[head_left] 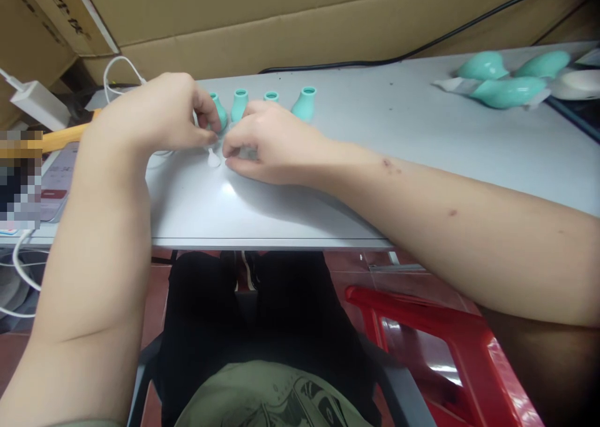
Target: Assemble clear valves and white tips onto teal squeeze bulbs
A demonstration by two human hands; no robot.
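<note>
Beside a white teardrop-shaped piece (214, 159), the left hand (180, 111) and right hand (269, 142) are showing nearly closed fingers, grip unclear.

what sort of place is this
Probably a small workshop or factory workstation: open-topped teal pieces stand in a row on a pale grey table, with cardboard lining the back.

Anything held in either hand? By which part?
Cannot tell. The left hand is at the narrow end of a small white piece, but a pinch isn't clear; the right hand shows no clear hold either.
</note>
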